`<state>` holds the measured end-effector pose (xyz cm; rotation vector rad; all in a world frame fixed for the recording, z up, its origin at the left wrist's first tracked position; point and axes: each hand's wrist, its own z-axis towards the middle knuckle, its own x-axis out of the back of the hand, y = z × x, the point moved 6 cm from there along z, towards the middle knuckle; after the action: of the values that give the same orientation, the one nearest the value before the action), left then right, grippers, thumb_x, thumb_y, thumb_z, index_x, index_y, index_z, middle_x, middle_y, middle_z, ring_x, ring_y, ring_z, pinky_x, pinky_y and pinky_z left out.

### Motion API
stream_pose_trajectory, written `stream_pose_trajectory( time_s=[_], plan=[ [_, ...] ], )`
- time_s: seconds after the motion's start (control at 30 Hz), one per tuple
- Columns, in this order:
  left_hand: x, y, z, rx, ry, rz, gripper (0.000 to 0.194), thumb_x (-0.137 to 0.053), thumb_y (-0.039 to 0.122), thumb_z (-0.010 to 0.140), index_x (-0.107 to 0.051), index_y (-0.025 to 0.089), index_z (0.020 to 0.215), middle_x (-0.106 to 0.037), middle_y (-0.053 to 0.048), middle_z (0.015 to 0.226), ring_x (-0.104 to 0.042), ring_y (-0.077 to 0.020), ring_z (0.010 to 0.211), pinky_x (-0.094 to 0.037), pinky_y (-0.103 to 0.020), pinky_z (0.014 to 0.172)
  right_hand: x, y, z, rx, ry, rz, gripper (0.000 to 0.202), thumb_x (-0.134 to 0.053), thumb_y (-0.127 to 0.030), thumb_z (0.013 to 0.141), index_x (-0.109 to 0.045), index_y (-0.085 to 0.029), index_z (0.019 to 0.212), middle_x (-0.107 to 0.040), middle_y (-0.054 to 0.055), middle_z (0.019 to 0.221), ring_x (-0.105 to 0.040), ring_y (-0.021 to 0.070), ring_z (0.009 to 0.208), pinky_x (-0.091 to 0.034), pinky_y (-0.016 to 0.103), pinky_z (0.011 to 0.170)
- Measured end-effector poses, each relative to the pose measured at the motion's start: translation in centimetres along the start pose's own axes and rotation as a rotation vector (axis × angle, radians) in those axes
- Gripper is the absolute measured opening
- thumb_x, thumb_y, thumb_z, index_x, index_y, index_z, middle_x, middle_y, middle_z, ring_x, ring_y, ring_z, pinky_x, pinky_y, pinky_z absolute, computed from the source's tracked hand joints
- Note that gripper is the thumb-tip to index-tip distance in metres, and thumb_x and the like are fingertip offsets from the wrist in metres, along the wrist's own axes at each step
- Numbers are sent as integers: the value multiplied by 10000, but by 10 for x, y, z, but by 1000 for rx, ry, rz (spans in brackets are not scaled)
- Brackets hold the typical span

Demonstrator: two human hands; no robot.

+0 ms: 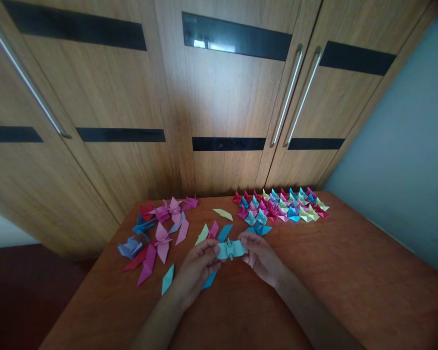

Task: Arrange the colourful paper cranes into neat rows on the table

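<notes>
A mint-green origami crane (pixel 230 249) is held over the table between both hands, its wings spread to either side. My left hand (pixel 200 266) pinches the left wing, and the fingers of my right hand (pixel 261 256) pinch the right one. Under and behind the hands lie flat folded paper pieces: a blue piece (pixel 225 233), a pale green piece (pixel 202 234) and a pink piece (pixel 213 229). Another blue piece (pixel 209 280) is partly hidden by my left hand. A blue crane (pixel 260 229) sits just beyond my right hand.
Rows of small colourful folded cranes (pixel 281 205) stand at the back right of the brown table (pixel 314 272). Loose pink cranes (pixel 162 243) and blue ones are scattered at left. A mint folded piece (pixel 167 279) lies near my left forearm. Behind rises a wooden wardrobe (pixel 226 97).
</notes>
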<state>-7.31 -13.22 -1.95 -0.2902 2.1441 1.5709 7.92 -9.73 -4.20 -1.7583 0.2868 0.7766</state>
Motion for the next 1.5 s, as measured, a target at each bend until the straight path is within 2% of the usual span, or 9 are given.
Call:
stream_pose_trajectory(
  time_s=[0.1, 0.17, 0.37, 0.6, 0.77, 0.97, 1.2, 1.33, 1.5],
  plan=[
    [-1, 0, -1, 12, -28, 48, 191, -696, 301, 781, -671, 156, 902, -690, -60, 865, -640, -142, 777, -470, -228, 716, -1, 0, 0, 4, -2, -9, 223, -789, -292, 686, -667, -173, 830, -570, -51, 623, -510, 49, 531, -414, 148, 488],
    [-1, 0, -1, 8, -30, 43, 196, -703, 299, 776, -671, 153, 902, -694, -65, 875, -647, -146, 779, -473, -230, 721, -1, -1, -1, 11, -1, -5, 234, -789, -282, 686, -668, -176, 856, -609, -37, 670, -538, 55, 550, -430, 150, 497],
    [-1, 2, -1, -3, -15, -70, 197, -723, 251, 761, -655, 142, 911, -686, -68, 866, -651, -149, 784, -482, -231, 709, -5, 0, -3, 8, -43, -15, 252, -801, -255, 665, -665, -179, 863, -653, -15, 704, -602, 87, 581, -448, 164, 506],
    [-13, 0, -5, 0, -154, -81, 150, -657, 260, 822, -657, 139, 911, -688, -92, 878, -646, -164, 813, -485, -262, 750, -18, 12, -6, -50, -158, -15, 223, -747, -276, 729, -675, -149, 896, -641, 15, 732, -602, 100, 623, -461, 210, 592],
    [-17, -2, -6, 7, -190, -46, 163, -634, 271, 839, -669, 130, 914, -692, -101, 884, -646, -166, 809, -479, -272, 770, -21, 11, -8, -25, -142, -22, 217, -747, -281, 724, -660, -165, 885, -649, 20, 770, -590, 94, 607, -452, 218, 594],
    [-20, -3, -7, 18, -165, -14, 165, -670, 293, 807, -682, 145, 878, -693, -98, 909, -646, -169, 798, -476, -274, 772, -26, 13, -9, -6, -123, -117, 215, -785, -249, 659, -646, -171, 803, -637, -2, 720, -575, 101, 608, -457, 232, 599],
    [-17, -4, -4, -6, -90, 77, 178, -694, 319, 777, -690, 156, 849, -695, -75, 855, -643, -168, 802, -471, -258, 746, -26, 5, -9, 161, -31, -327, 146, -735, -257, 697, -644, -172, 774, -605, -27, 629, -528, 92, 548, -373, 195, 504],
    [-14, -7, -2, -19, -62, 94, 172, -698, 316, 770, -682, 164, 849, -700, -62, 818, -642, -157, 767, -468, -254, 721, -24, 1, -9, 200, 8, -411, 141, -734, -245, 677, -654, -179, 774, -618, -28, 627, -532, 103, 549, -379, 206, 509],
    [-14, -6, -2, -14, -54, 87, 165, -703, 294, 767, -693, 164, 868, -713, -67, 831, -654, -158, 780, -471, -238, 701, -18, 2, -6, 210, 6, -387, 158, -693, -298, 732, -664, -176, 828, -620, -24, 624, -535, 100, 532, -376, 207, 496]
  ],
)
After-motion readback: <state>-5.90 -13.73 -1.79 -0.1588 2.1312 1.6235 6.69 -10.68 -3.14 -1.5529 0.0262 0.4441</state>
